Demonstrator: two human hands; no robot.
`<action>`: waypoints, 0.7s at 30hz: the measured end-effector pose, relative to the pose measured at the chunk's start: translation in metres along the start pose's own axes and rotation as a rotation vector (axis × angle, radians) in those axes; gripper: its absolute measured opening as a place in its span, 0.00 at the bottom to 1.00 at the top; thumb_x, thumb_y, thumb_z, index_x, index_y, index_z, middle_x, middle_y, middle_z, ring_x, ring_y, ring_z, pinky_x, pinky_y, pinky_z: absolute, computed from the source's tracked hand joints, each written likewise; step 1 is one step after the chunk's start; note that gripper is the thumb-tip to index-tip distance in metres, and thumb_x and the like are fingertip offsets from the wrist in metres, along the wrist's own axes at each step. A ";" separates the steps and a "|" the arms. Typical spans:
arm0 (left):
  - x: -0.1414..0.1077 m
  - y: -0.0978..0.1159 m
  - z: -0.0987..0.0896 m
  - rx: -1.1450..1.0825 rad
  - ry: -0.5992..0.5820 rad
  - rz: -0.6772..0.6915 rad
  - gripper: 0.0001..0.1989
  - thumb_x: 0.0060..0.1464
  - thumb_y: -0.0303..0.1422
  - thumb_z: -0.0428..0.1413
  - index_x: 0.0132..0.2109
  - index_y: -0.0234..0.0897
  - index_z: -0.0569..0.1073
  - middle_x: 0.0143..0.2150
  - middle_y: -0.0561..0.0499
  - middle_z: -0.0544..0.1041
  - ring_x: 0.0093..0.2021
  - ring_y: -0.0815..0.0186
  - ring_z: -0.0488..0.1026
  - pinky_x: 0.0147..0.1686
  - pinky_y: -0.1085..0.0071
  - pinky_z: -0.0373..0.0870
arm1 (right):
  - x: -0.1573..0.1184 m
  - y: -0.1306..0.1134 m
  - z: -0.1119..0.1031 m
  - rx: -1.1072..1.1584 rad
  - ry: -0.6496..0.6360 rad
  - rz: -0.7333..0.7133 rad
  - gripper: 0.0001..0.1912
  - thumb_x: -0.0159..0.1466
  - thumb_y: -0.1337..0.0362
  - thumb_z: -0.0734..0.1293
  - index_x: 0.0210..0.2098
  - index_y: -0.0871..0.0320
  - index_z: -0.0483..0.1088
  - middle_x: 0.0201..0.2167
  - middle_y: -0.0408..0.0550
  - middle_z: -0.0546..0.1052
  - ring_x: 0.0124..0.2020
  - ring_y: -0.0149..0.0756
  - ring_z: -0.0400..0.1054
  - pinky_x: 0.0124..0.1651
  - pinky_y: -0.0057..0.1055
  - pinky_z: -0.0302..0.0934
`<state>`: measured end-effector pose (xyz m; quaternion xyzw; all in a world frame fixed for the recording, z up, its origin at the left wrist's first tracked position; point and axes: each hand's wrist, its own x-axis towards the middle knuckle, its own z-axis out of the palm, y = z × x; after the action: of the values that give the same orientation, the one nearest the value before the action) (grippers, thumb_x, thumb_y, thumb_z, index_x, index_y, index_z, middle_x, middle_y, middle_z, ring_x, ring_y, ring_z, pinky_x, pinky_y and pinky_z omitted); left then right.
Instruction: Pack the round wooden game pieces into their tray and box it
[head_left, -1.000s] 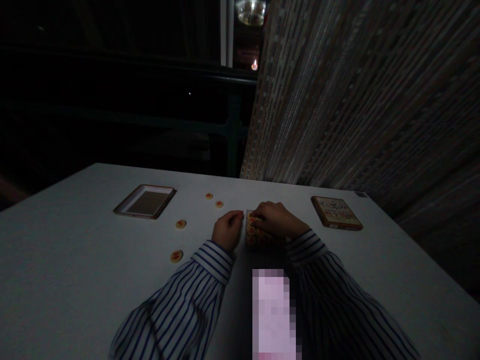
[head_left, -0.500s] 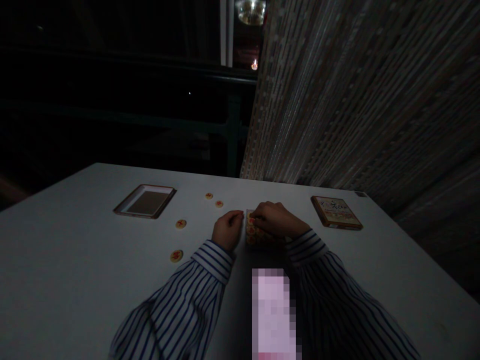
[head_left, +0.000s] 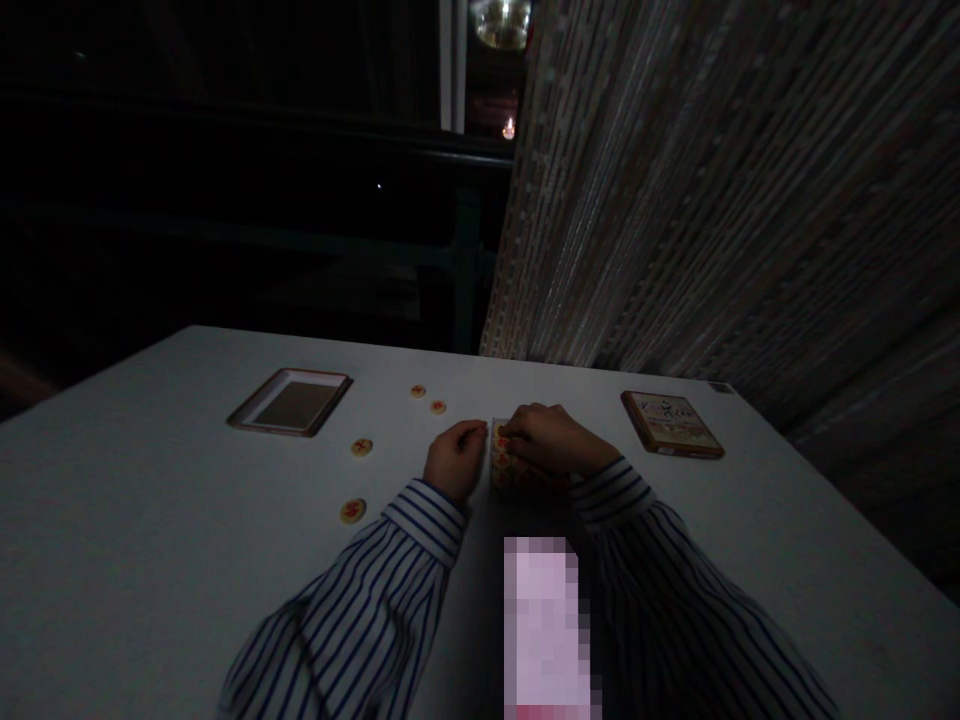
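A small clear-walled box [head_left: 493, 470] packed with round xiangqi pieces [head_left: 501, 471], wooden-looking with red and green marks, stands on the white table. My right hand [head_left: 555, 437] lies over the box and covers most of it. Its thumb and fingers are pinched together at a piece near the far left corner. Just left of the box rests my left hand [head_left: 455, 458], its fingers curled in beside the wall. Whatever it may hold is hidden. Loose pieces lie to the left: one xiangqi piece [head_left: 353, 511] nearest me, another xiangqi piece [head_left: 361, 447] beyond it.
Two more xiangqi pieces, a nearer one [head_left: 438, 407] and a farther one [head_left: 418, 391], lie toward the table's far edge. An open shallow box lid or tray [head_left: 313, 425] sits far left. At right is a flat printed box [head_left: 671, 425]. A string curtain [head_left: 600, 200] hangs behind.
Both hands stay in nearly the same place. The loose pieces and the boxes have not visibly moved.
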<state>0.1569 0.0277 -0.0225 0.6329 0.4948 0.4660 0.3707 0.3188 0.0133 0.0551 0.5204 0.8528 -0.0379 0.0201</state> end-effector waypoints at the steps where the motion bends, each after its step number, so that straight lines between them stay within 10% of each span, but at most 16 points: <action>1: 0.000 0.001 0.000 -0.005 0.000 -0.006 0.13 0.49 0.36 0.51 0.37 0.34 0.75 0.33 0.48 0.78 0.36 0.64 0.74 0.40 0.67 0.69 | 0.000 0.000 0.000 0.000 -0.005 0.002 0.12 0.61 0.60 0.59 0.40 0.54 0.71 0.41 0.51 0.74 0.44 0.42 0.64 0.40 0.33 0.52; 21: -0.001 0.003 0.000 0.000 -0.020 0.005 0.13 0.50 0.36 0.50 0.38 0.33 0.75 0.34 0.47 0.78 0.36 0.64 0.74 0.40 0.67 0.69 | 0.000 -0.001 -0.001 -0.013 0.001 0.004 0.14 0.62 0.59 0.58 0.42 0.53 0.71 0.43 0.51 0.74 0.45 0.42 0.65 0.41 0.33 0.52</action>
<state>0.1574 0.0256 -0.0199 0.6386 0.4897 0.4605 0.3744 0.3182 0.0129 0.0558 0.5219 0.8521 -0.0323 0.0230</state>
